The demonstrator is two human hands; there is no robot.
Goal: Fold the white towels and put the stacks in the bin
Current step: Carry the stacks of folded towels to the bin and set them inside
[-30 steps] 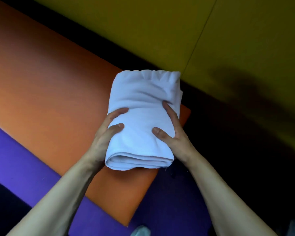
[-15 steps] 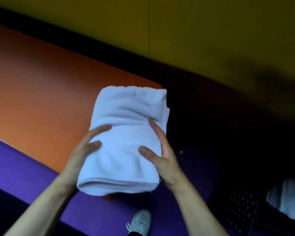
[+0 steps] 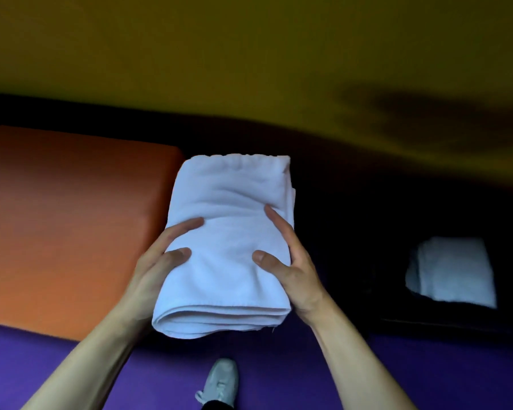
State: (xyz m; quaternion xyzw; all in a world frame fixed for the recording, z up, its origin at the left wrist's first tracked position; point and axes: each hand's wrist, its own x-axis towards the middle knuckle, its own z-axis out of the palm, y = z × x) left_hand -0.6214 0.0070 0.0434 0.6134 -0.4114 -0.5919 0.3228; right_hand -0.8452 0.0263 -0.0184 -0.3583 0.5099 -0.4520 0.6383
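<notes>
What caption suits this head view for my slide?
Both hands, left and right, carry a folded white towel toward the dark bin.

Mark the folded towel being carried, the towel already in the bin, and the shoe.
folded towel [image 3: 228, 261], head view, middle of its top face
towel in the bin [image 3: 453, 270], head view, its centre
shoe [image 3: 222, 380], head view, its upper

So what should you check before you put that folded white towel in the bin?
1. Both hands hold it: ok, left hand and right hand grip the sides of the folded white towel.
2. Folds stay neat: ok, layers lie even at the near edge.
3. Off the orange padded table: ok.
4. Dark bin in reach: cannot tell.
5. Room in the bin: cannot tell; a white towel is already inside.
6. Grey shoe out of the way: ok.
</notes>
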